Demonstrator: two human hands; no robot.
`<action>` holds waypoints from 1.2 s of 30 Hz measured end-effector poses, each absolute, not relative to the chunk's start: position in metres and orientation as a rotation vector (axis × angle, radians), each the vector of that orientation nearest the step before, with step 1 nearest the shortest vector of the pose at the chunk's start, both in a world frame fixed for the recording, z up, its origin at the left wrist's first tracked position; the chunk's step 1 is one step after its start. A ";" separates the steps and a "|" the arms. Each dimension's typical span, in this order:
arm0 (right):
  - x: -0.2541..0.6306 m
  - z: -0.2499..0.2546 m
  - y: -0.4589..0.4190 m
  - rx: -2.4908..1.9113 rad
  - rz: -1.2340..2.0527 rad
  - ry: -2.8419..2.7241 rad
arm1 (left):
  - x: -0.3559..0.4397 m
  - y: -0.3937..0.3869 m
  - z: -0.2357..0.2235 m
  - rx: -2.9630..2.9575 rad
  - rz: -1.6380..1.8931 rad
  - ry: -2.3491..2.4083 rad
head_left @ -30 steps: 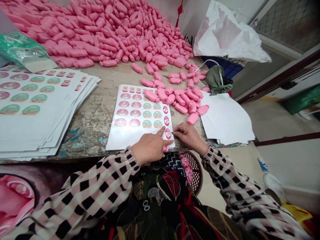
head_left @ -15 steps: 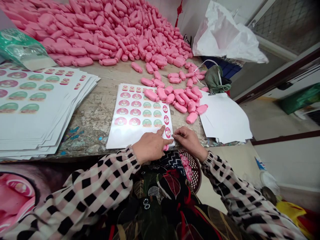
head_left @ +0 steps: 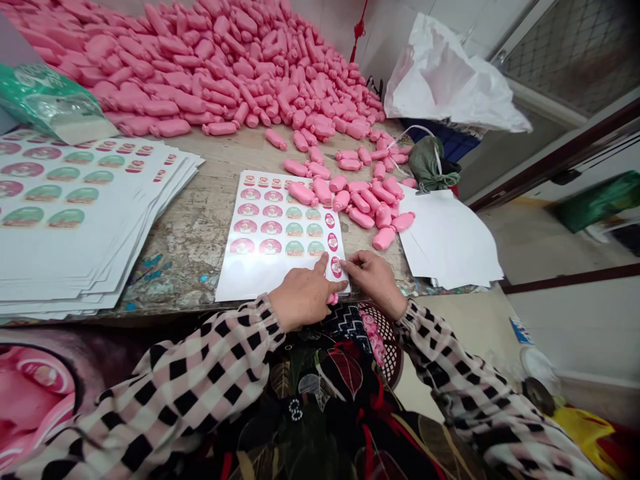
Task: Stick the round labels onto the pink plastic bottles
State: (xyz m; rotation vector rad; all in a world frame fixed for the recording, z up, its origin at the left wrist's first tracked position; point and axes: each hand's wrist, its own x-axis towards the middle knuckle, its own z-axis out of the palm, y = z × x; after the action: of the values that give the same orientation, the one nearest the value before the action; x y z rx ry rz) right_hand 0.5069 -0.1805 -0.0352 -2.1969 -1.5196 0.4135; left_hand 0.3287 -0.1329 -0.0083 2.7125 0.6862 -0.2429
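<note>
A white sticker sheet (head_left: 265,267) with round pink and green labels lies on the worn table (head_left: 200,220) in front of me. My left hand (head_left: 303,297) rests on the sheet's lower right corner, its forefinger pointing at a small oval pink label (head_left: 336,267), and a pink piece (head_left: 332,298) shows under its curled fingers. My right hand (head_left: 373,277) sits at the sheet's right edge, its fingertips pinched at that same label. Loose pink sausage-shaped packets (head_left: 367,200) lie just beyond the sheet.
A huge heap of pink packets (head_left: 215,60) fills the back of the table. A thick stack of sticker sheets (head_left: 75,220) lies at the left, blank backing sheets (head_left: 450,240) at the right, a white plastic bag (head_left: 450,73) behind them. A woven basket (head_left: 385,340) sits on my lap.
Both hands have stayed at the oval label; the right fingertips crept slightly left onto the sheet's edge. The view shifted a little.
</note>
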 end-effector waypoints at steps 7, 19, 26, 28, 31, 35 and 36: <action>0.499 -0.023 -0.177 -2.265 0.315 -1.544 | 0.328 -0.132 -0.010 2.695 -0.198 0.664; 0.506 -0.002 -0.187 -2.127 0.235 -1.337 | 0.324 -0.131 -0.010 2.601 -0.126 0.665; 0.500 0.001 -0.198 -1.670 0.553 -0.954 | 0.310 -0.121 -0.004 1.651 0.417 0.719; 0.484 0.006 -0.200 -1.611 0.600 -0.951 | 0.312 -0.120 -0.003 1.175 0.479 0.686; 0.457 0.012 -0.201 -1.586 0.676 -1.007 | 0.318 -0.121 -0.002 0.677 0.533 0.627; 0.437 0.012 -0.200 -1.595 0.705 -1.072 | 0.323 -0.126 -0.003 0.488 0.553 0.633; 0.435 0.011 -0.200 -1.601 0.707 -1.078 | 0.324 -0.127 -0.004 0.484 0.552 0.631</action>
State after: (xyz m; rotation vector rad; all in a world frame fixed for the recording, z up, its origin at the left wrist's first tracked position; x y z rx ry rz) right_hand 0.4353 -0.2000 0.0114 -1.6012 -1.0779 0.7065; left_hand 0.3238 -0.1266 -0.0036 0.4838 0.6305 0.5516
